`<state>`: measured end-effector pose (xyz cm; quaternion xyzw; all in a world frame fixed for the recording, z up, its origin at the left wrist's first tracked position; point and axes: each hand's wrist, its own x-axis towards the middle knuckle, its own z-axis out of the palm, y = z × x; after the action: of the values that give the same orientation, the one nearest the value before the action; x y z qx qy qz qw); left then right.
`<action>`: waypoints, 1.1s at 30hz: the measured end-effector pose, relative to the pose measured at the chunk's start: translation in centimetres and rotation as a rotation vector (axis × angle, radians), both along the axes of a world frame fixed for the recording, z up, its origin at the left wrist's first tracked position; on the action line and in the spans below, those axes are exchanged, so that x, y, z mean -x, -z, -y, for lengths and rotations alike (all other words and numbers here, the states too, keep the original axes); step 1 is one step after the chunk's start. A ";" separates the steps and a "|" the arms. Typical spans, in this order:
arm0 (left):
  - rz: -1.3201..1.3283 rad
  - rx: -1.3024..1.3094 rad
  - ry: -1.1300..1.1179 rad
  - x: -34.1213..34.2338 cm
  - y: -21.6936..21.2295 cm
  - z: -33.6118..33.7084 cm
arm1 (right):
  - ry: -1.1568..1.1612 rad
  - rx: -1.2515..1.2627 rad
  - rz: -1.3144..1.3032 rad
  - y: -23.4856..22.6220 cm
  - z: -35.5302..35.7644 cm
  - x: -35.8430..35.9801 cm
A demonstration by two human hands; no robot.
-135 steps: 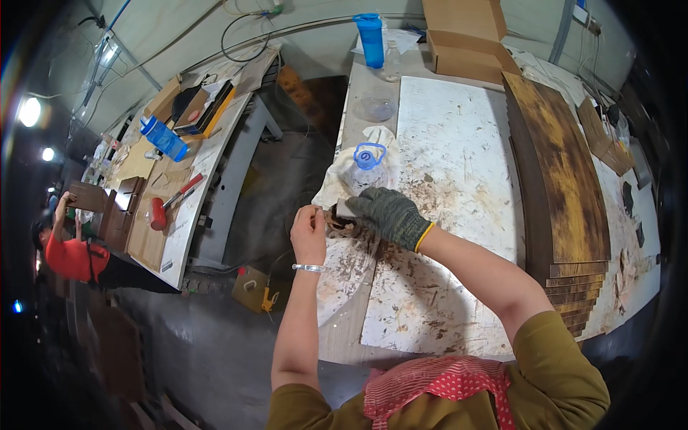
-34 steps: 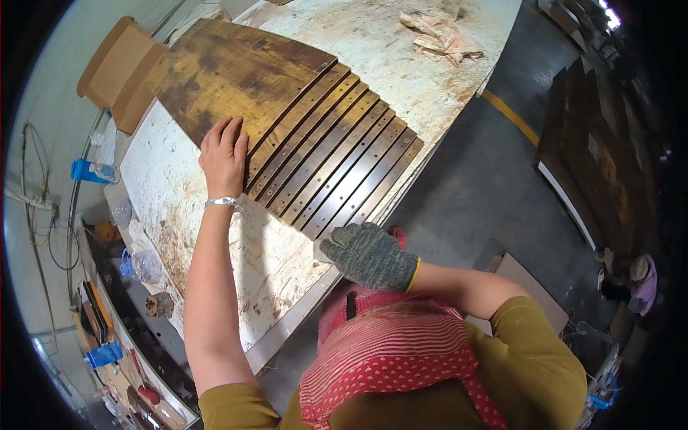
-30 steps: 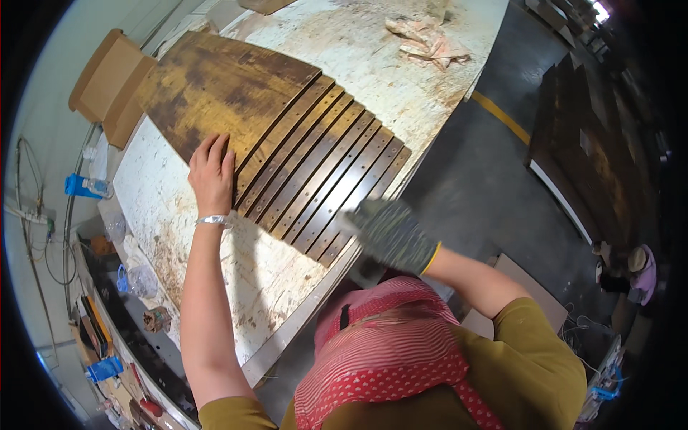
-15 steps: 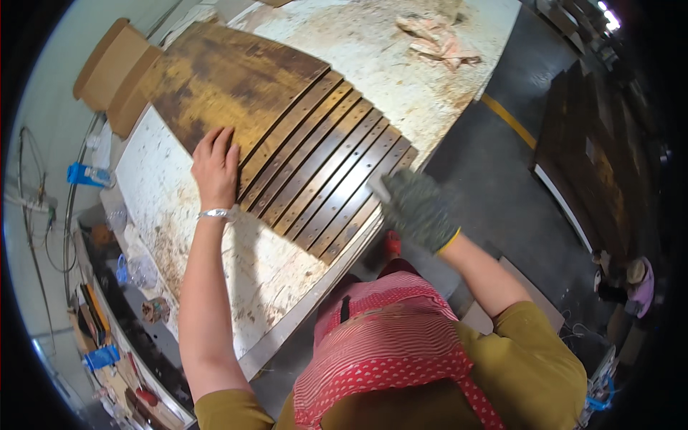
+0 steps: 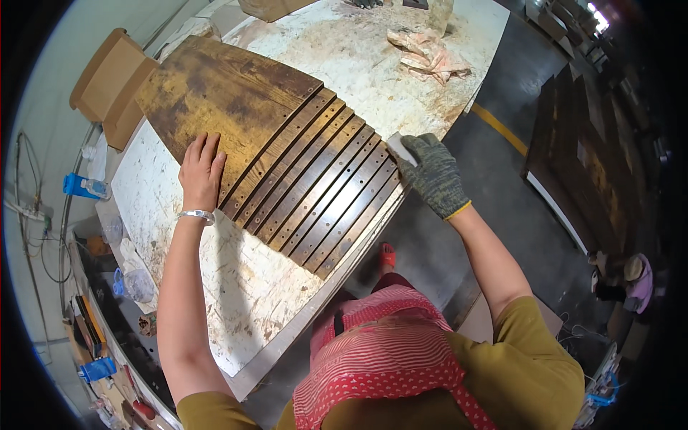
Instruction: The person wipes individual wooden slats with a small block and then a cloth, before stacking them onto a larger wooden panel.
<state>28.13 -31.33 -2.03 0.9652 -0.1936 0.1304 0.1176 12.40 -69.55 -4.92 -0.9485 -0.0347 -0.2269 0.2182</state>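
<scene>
The right hand (image 5: 432,174), in a grey-green knit glove, pinches a small pale block (image 5: 400,148), perhaps a sanding pad, though the view is too small to be sure. The grip closes around the block and sets it at the far end of the outermost strip, right of centre in the frame. The left hand (image 5: 201,172) is bare, with a bracelet on the wrist; it lies flat, fingers together and extended, pressing on the dark wooden strips (image 5: 315,193), holding nothing.

The strips lie side by side in a fan on the bench (image 5: 215,287), next to a wider brown board (image 5: 215,93) toward the upper left. All look stained dark already; judging by this, the work on them seems well along, with the outer edge being handled now.

Both forearms reach up from the lower edge, the left nearly straight, the right bent at the elbow and angled inward. Crumpled rags (image 5: 428,54) lie at the top of the frame.
</scene>
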 end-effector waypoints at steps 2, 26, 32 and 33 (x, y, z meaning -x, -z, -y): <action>-0.018 0.000 0.004 -0.3 0.3 0.2 | 0.035 0.064 -0.008 0.4 -0.6 0.2; 0.038 0.025 -0.003 -0.2 0.8 0.0 | -0.740 -0.041 -0.212 0.4 -19.3 8.4; 0.068 0.079 0.024 0.0 0.8 -0.1 | -0.781 0.138 -0.053 -1.7 -15.3 3.9; 0.066 0.076 0.014 0.1 0.9 -0.1 | -0.791 0.135 -0.053 -1.9 -15.0 3.0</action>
<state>28.07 -31.22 -2.88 0.9538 -0.1991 0.1686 0.1487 9.41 -54.53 -3.04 -0.8796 -0.4064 -0.0978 0.2269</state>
